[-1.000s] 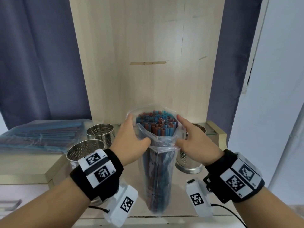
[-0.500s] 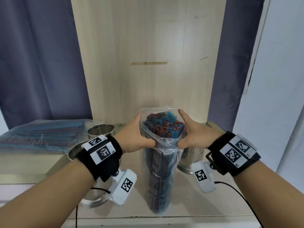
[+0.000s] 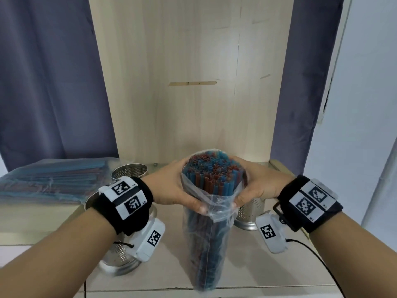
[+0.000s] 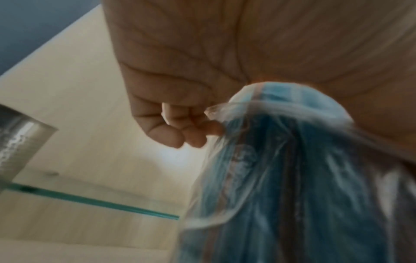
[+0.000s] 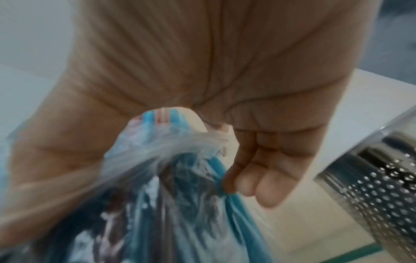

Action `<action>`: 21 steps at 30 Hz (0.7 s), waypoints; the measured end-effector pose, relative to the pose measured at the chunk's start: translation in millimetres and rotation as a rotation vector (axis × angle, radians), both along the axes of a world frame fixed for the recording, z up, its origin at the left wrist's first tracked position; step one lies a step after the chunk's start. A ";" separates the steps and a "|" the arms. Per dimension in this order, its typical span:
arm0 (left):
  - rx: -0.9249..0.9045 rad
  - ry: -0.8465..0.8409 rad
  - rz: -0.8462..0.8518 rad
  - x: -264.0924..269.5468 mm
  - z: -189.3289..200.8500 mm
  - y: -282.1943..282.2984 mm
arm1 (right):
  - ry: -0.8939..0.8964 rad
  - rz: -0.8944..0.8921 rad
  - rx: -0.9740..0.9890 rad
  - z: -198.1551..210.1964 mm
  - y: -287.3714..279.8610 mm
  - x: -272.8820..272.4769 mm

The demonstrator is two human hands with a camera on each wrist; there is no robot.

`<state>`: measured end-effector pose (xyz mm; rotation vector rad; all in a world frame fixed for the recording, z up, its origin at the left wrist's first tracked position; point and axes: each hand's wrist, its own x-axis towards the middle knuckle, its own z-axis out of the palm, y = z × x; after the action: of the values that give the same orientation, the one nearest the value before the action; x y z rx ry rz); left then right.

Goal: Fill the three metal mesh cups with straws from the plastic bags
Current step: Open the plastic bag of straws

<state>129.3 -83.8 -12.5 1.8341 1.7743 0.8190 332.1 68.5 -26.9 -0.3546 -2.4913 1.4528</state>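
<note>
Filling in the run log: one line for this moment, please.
left hand: holds bag | right hand: holds bag | straw bag: upright, top open | mesh cups: none filled

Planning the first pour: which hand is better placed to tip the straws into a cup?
Probably the right hand: the cup stands directly beneath it, while both hands grip the bag.

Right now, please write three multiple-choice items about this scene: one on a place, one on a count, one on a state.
1. Where does the bag of straws stand?
A. upright between both hands
B. flat inside a cup
C. on the floor

2. How many metal cups show in the head view?
A. one
B. three
C. five

3. The bag's top is:
A. knotted
B. open, straw ends showing
C. taped

Answers:
1 A, the left hand and right hand grip it.
2 B, rear cup, near cup, right cup.
3 B, straw ends are exposed.
</note>
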 end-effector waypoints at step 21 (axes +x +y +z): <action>0.399 -0.103 0.324 1.6 -78.7 2.4 | 0.412 -0.195 -0.226 -55.9 -21.8 -2.1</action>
<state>130.9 -81.3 -91.3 1.7111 1.9772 1.4553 330.0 46.8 -82.8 -0.2926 -1.9245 1.5469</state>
